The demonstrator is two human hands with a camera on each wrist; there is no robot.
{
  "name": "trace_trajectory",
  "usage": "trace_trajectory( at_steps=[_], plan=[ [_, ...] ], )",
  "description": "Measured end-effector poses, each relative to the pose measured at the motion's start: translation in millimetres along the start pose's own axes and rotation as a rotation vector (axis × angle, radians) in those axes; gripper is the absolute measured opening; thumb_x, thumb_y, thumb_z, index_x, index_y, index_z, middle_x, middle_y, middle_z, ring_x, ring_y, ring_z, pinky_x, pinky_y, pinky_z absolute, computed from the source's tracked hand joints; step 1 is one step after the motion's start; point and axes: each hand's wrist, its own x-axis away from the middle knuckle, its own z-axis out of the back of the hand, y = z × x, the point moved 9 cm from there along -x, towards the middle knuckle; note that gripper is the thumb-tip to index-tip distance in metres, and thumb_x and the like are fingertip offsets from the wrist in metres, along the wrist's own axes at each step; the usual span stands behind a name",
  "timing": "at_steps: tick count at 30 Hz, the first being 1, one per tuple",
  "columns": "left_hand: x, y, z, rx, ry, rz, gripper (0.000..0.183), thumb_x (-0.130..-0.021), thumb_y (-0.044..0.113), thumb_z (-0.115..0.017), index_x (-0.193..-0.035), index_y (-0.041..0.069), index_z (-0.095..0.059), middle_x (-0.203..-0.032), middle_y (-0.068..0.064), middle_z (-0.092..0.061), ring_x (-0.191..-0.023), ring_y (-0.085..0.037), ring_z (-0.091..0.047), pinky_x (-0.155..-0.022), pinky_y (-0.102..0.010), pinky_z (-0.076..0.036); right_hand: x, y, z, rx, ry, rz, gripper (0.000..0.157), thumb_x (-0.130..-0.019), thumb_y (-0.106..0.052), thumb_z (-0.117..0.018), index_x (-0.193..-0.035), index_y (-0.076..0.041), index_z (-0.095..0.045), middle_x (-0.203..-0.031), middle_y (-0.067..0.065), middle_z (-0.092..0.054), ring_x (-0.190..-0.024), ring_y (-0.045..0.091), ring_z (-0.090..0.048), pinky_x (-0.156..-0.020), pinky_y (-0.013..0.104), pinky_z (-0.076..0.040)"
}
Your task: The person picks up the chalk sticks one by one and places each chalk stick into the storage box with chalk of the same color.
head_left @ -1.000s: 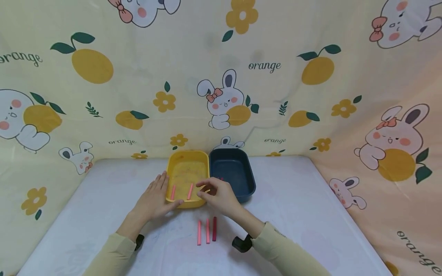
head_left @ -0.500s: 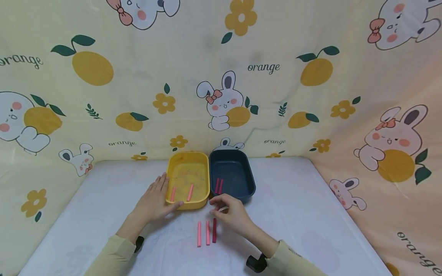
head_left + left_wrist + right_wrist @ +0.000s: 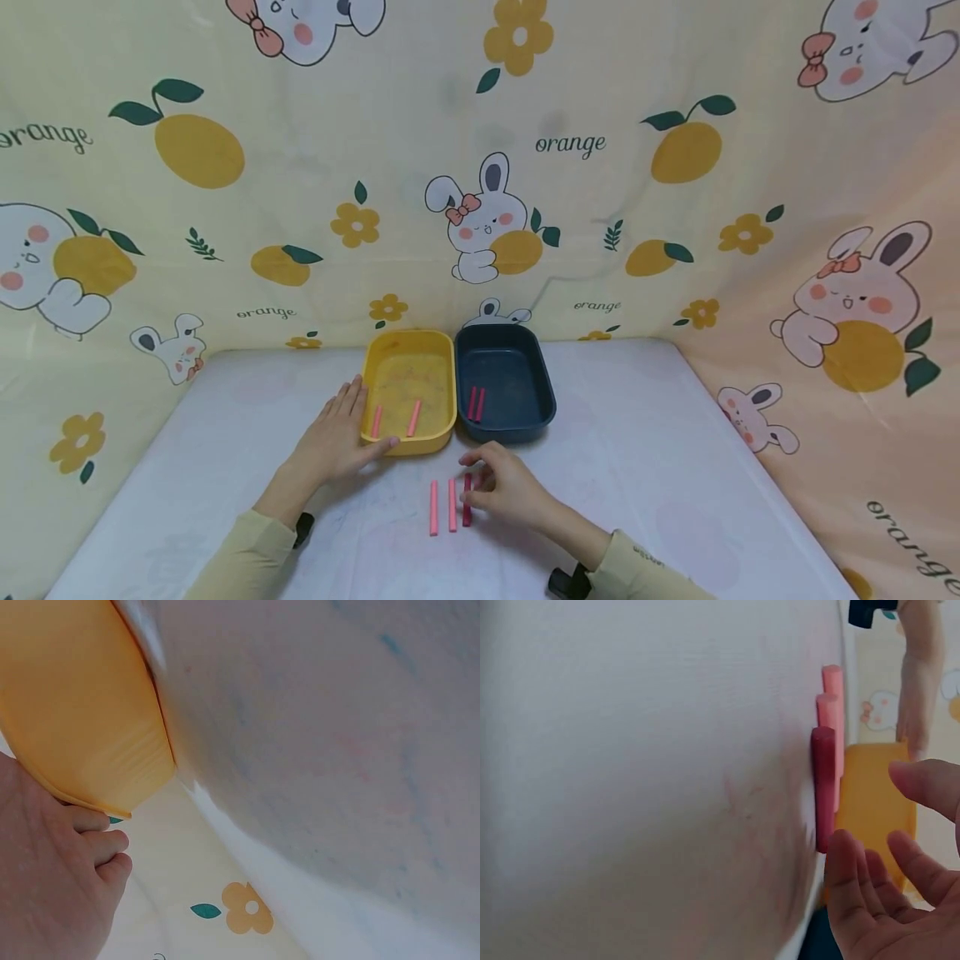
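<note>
My left hand (image 3: 335, 433) rests against the left side of a yellow tray (image 3: 408, 447), its fingers fairly straight and the thumb at the front rim. In the left wrist view, fingertips touch the rim of the yellow tray (image 3: 112, 812). Over a dark red chalk-like stick (image 3: 467, 518) hovers my right hand (image 3: 513, 492). The right wrist view shows thumb and fingers spread apart beside the dark red stick (image 3: 824, 787), holding nothing. Two pink sticks, one left (image 3: 433, 508) and one middle (image 3: 452, 505), lie parallel to it on the table.
A dark blue tray (image 3: 517, 432) stands touching the yellow one's right side, with two dark red sticks (image 3: 481, 405) inside. Two pink sticks (image 3: 413, 418) lie in the yellow tray. A white cloth (image 3: 637, 467) covers the table, and a patterned curtain (image 3: 405, 125) hangs behind.
My right hand has moved from over the yellow tray's right edge down toward the front, reaching the dark red stick on the table. The left hand has stayed put.
</note>
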Motion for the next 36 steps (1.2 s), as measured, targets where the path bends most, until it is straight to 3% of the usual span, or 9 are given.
trace_trajectory(
  at_steps=[9,24,36],
  plan=[
    [-1.0,0.1,-0.4,0.001,-0.004,-0.002,0.116,-0.093,0.075,-0.053,-0.159,-0.014,-0.020,-0.170,-0.029,-0.012,-0.156,-0.048,-0.017,-0.125,-0.060,-0.022,-0.8,14.4,-8.8,0.051,-0.057,-0.076,0.048,-0.085,-0.017,-0.086,-0.126,-0.006,-0.065,-0.110,0.005,-0.055,-0.084,0.011,-0.054,-0.069,0.022,-0.049],
    [-1.0,-3.9,-3.5,0.003,-0.004,0.016,0.116,-0.093,0.076,-0.054,-0.160,-0.012,-0.019,-0.170,-0.028,-0.013,-0.156,-0.047,-0.016,-0.125,-0.060,-0.021,-3.9,13.7,-12.1,0.115,-0.056,-0.066,0.041,-0.085,-0.021,-0.087,-0.120,-0.007,-0.069,-0.106,0.002,-0.055,-0.077,0.007,-0.053,-0.067,0.022,-0.048],
    [-0.8,-6.0,-5.9,0.004,0.001,0.015,0.119,-0.091,0.081,-0.049,-0.161,-0.011,-0.018,-0.171,-0.026,-0.011,-0.157,-0.045,-0.015,-0.126,-0.059,-0.021,-7.0,10.8,-13.5,0.156,-0.023,-0.124,0.036,-0.084,-0.021,-0.088,-0.113,-0.007,-0.072,-0.099,0.000,-0.054,-0.078,0.009,-0.052,-0.066,0.025,-0.046]
  ],
)
